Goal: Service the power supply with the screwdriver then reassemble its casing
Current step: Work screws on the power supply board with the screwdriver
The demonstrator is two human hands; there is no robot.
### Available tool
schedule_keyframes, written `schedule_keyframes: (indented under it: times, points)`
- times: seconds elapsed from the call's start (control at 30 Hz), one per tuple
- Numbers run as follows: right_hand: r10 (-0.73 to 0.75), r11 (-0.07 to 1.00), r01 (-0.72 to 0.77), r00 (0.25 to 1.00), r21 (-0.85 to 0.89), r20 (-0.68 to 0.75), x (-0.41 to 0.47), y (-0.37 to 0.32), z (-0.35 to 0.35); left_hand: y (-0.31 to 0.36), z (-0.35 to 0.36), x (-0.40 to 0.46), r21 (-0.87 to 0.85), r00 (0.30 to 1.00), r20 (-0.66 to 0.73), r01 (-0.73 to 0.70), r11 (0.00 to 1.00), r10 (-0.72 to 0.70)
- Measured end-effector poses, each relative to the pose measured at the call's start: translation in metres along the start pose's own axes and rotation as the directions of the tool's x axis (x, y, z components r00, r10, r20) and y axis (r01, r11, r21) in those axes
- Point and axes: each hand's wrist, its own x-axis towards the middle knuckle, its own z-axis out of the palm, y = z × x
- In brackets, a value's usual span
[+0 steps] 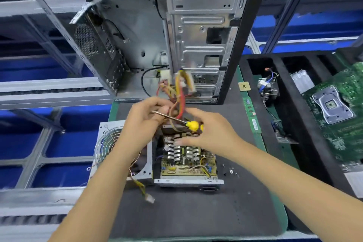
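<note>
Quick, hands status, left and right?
Left hand: grips the wire bundle.
Right hand: holds the screwdriver over the power supply.

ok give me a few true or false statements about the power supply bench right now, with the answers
1. The power supply has its cover off, circuit board exposed. True.
2. The fan cover lies to the right of the open unit. False: it lies to its left.
3. The screwdriver has a yellow handle. True.
4. The left hand rests flat on the mat. False: it is raised over the unit, its fingers curled at the bundle of wires and the screwdriver shaft.
5. Loose screws lie on the mat right of the unit. True.
6. The motherboard sits inside the computer case. False: it lies in the black tray at the right.
</note>
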Motion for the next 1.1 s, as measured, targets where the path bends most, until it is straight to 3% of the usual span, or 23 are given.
schedule_keyframes:
  times: [0.07,0.13,0.23,0.3,0.37,0.43,0.5,0.57,0.73,0.83,1.1]
  points:
    - [0.040,0.991,-0.034,0.998,0.127,-0.051,0.008,-0.004,0.005,0.008,0.002,0.006,-0.125,0.998,0.053,0.039,0.991,-0.032]
    - [0.059,0.977,-0.034,0.992,0.209,-0.112,0.010,0.001,0.001,0.011,-0.001,0.009,-0.257,0.978,0.192,0.126,0.958,-0.077]
    - [0.018,0.999,-0.016,0.998,0.032,-0.055,0.008,0.011,-0.011,0.013,-0.011,0.013,-0.496,0.929,0.367,0.233,0.837,-0.041]
    - [-0.010,1.000,0.009,0.989,-0.005,-0.146,0.006,0.020,-0.019,0.011,-0.010,0.019,-0.542,0.936,0.352,0.215,0.812,-0.013]
    - [0.009,1.000,-0.006,0.955,0.013,-0.295,0.003,0.033,-0.029,0.002,-0.004,0.025,-0.362,0.959,0.282,0.132,0.923,-0.026]
    - [0.088,0.996,-0.072,0.915,0.055,-0.393,-0.001,0.049,-0.036,-0.012,0.005,0.029,0.023,0.955,0.296,0.018,1.000,-0.024]
    - [0.169,0.985,-0.138,0.896,0.103,-0.410,-0.004,0.061,-0.042,-0.029,0.010,0.031,0.336,0.922,0.382,-0.078,0.939,-0.060]
    - [0.225,0.972,-0.178,0.887,0.151,-0.403,-0.005,0.070,-0.042,-0.042,0.011,0.033,0.465,0.900,0.426,-0.129,0.876,-0.094]
    - [0.294,0.911,-0.150,0.889,0.385,-0.350,0.009,0.080,-0.027,-0.048,0.008,0.031,0.479,0.903,0.425,-0.163,0.863,-0.065]
    - [0.235,0.899,-0.083,0.919,0.429,-0.316,0.017,0.084,-0.017,-0.051,0.007,0.027,0.446,0.894,0.442,-0.152,0.882,-0.069]
    - [0.079,0.988,-0.053,0.980,0.148,-0.180,0.039,0.090,-0.018,-0.051,0.005,0.016,0.451,0.872,0.486,-0.188,0.873,-0.064]
